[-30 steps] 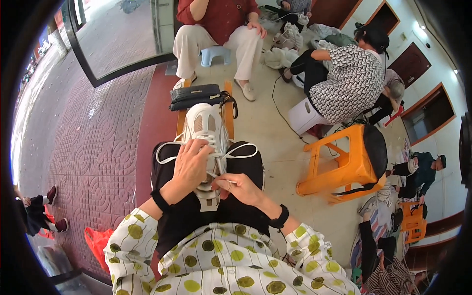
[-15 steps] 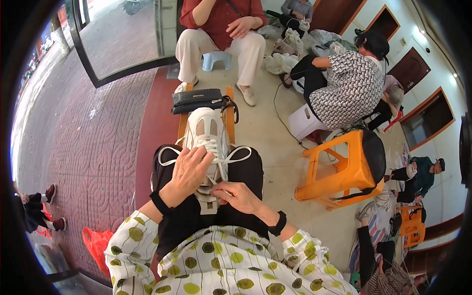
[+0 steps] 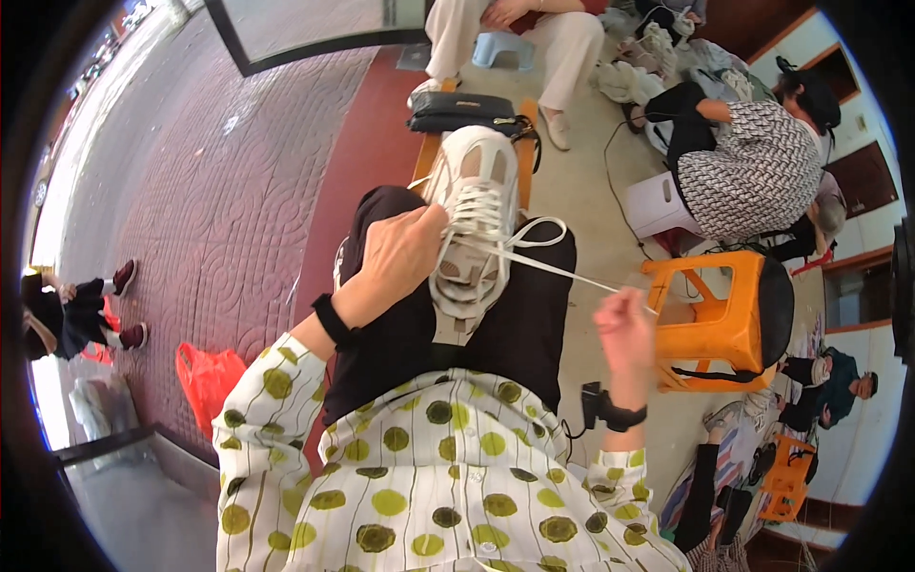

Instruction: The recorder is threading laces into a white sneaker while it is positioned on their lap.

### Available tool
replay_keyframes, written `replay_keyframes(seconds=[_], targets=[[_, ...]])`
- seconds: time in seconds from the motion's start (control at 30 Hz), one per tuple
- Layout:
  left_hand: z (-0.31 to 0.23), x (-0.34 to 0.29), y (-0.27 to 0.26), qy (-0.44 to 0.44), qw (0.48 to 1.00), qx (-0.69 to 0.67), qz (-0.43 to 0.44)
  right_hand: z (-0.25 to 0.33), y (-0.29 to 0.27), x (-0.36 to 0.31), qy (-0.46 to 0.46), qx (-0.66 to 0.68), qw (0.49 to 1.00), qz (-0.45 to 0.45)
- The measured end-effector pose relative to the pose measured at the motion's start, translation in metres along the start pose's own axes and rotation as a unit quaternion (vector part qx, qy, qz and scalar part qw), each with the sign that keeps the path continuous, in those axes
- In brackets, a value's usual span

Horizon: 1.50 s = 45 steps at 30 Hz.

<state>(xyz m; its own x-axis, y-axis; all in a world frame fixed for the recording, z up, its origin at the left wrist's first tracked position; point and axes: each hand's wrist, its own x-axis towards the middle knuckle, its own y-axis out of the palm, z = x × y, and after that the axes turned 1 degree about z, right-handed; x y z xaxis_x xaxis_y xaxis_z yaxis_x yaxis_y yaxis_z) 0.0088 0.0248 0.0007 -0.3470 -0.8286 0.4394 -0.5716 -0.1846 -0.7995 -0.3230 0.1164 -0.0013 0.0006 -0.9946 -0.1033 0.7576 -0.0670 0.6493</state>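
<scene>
A white and beige sneaker rests in front of me between my knees, its toe pointing away. Flat white laces run across its front, and a loop hangs out to the right. My left hand is closed with its fingertips against the laces on the shoe's left side; what they pinch is hidden. Out to the right, my right hand, slightly blurred, pinches the end of a white shoelace, which stretches taut from the shoe.
Beyond the toe a black purse lies on a wooden bench. An orange stool with a dark top stands right of my right hand. A red plastic bag lies at left. Several other people sit around, one facing me beyond the bench.
My right hand has moved away from the shoe to the right, drawing a lace end out. My left hand has shifted to the shoe's left side. The whole view has swung.
</scene>
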Motion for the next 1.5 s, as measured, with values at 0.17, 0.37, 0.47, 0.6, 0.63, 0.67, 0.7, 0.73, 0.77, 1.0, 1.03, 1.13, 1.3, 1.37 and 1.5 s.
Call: replay_keyframes(seconds=[0.17, 0.37, 0.47, 0.6, 0.63, 0.67, 0.7, 0.73, 0.77, 1.0, 1.03, 1.13, 1.3, 1.37, 1.5], targets=[[-0.001, 0.005, 0.004, -0.162, 0.945, -0.283, 0.007, 0.023, -0.051, -0.032, -0.029, 0.076, 0.991, -0.11], [0.004, 0.006, 0.001, -0.207, 0.824, -0.521, 0.089, 0.015, -0.058, -0.043, 0.006, 0.142, 0.979, -0.147], [0.005, 0.005, -0.009, -0.238, 0.791, -0.552, 0.113, 0.006, -0.066, -0.043, -0.008, 0.148, 0.973, -0.176], [0.009, -0.001, -0.01, -0.24, 0.778, -0.573, 0.092, 0.004, -0.109, -0.044, -0.029, 0.155, 0.969, -0.189], [0.006, -0.002, -0.01, -0.232, 0.795, -0.553, 0.09, 0.001, -0.117, -0.046, -0.037, 0.146, 0.967, -0.207], [0.005, -0.003, -0.008, -0.224, 0.81, -0.534, 0.093, -0.002, -0.122, -0.047, -0.042, 0.138, 0.964, -0.223], [0.005, -0.005, -0.006, -0.229, 0.809, -0.534, 0.089, -0.004, -0.128, -0.05, -0.037, 0.136, 0.965, -0.222], [0.006, -0.007, -0.004, -0.208, 0.831, -0.507, 0.098, -0.007, -0.133, -0.054, -0.047, 0.132, 0.961, -0.24], [0.007, -0.007, -0.002, -0.186, 0.851, -0.479, 0.107, -0.01, -0.138, -0.056, -0.059, 0.129, 0.956, -0.256], [0.018, -0.007, 0.005, -0.166, 0.843, -0.503, 0.091, -0.024, -0.114, -0.042, 0.092, -0.304, 0.937, -0.147], [0.02, -0.007, 0.004, -0.165, 0.843, -0.503, 0.09, -0.028, -0.096, -0.029, 0.084, -0.478, 0.866, -0.122], [0.019, -0.002, 0.002, -0.166, 0.846, -0.502, 0.077, -0.029, -0.039, 0.007, -0.059, -0.673, 0.735, -0.056], [0.007, 0.005, 0.007, -0.113, 0.875, -0.463, 0.078, -0.026, 0.072, 0.03, -0.142, -0.555, 0.82, 0.02], [0.014, -0.005, 0.013, -0.145, 0.875, -0.454, 0.089, -0.045, 0.091, 0.05, -0.286, -0.616, 0.724, 0.118], [0.007, -0.022, 0.005, -0.186, 0.834, -0.512, 0.084, -0.074, 0.11, 0.061, -0.287, -0.691, 0.644, 0.159]])
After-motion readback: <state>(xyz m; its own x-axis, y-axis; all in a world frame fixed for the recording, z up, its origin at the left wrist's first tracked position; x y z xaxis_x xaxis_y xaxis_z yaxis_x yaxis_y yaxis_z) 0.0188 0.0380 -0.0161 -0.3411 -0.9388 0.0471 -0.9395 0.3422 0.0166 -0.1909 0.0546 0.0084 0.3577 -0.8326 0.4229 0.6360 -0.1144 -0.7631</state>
